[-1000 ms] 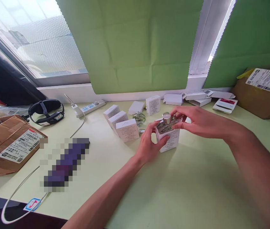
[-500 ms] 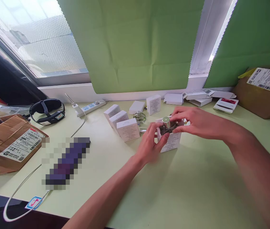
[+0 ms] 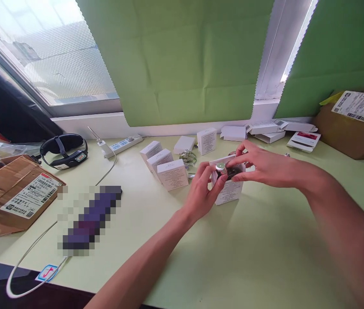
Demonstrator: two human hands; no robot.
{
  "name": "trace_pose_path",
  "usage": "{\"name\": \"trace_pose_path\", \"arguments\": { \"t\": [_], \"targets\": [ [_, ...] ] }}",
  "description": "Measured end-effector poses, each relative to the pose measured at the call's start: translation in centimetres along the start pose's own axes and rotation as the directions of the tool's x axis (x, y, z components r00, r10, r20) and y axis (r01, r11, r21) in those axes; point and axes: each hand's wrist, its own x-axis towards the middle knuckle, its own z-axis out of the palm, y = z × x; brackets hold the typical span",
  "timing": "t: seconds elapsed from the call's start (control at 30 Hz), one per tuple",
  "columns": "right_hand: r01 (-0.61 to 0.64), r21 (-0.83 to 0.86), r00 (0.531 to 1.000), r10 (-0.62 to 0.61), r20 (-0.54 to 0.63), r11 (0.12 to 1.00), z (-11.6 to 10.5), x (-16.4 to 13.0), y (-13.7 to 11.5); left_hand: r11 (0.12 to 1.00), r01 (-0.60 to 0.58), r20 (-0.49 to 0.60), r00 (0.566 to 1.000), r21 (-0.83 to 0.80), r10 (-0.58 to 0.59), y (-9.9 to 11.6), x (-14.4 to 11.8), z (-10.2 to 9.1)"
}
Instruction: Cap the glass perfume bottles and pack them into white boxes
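Observation:
A small white printed box (image 3: 228, 193) stands upright on the table with its top open. Inside it sits a dark bottle with a silver cap (image 3: 221, 167), probably a perfume bottle; the cap sticks up above the rim and most of the body is hidden. My left hand (image 3: 203, 189) is closed around the box's left side, its thumb near the cap. From the right, my right hand (image 3: 251, 165) grips the upper right rim of the box, index finger reaching over the opening close to the bottle. Its exact hold on rim or bottle is partly hidden.
Several white boxes (image 3: 172, 176) stand to the left, beside a clear round bottle (image 3: 188, 158). Flattened cartons (image 3: 270, 128) lie at the back right. A phone-like blurred object (image 3: 91, 219), headset (image 3: 64, 150), power strip (image 3: 122, 146) and cardboard boxes (image 3: 24, 193) surround them.
The bottle has sunk lower into the white box and its cap has shifted slightly left. My right fingers have moved from the bottle toward the box's right rim.

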Motion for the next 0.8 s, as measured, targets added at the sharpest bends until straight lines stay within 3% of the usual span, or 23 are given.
{"name": "trace_pose_path", "arguments": {
  "t": [0.13, 0.33, 0.6, 0.8],
  "targets": [
    [0.011, 0.017, 0.997, -0.012, 0.074, 1.000, -0.1, 0.0, 0.1, 0.999, 0.038, 0.040, 0.998, -0.011, -0.038, -0.1, 0.2, -0.2],
    [0.060, 0.066, 0.995, -0.065, 0.080, 0.996, 0.0, 0.3, 0.9, 0.995, 0.100, 0.110, 0.989, 0.012, -0.101, 0.0, 0.2, -0.2],
    [0.080, 0.080, 0.976, -0.095, 0.198, 0.994, 0.0, 0.5, 1.4, 0.989, 0.114, 0.204, 0.970, 0.100, -0.132, -0.1, 0.1, 0.1],
    [0.037, 0.155, 0.981, -0.065, 0.181, 0.987, -0.9, 0.1, 1.5, 0.988, 0.099, 0.180, 0.976, 0.121, -0.120, -0.1, -0.2, 0.1]
  ]
}}
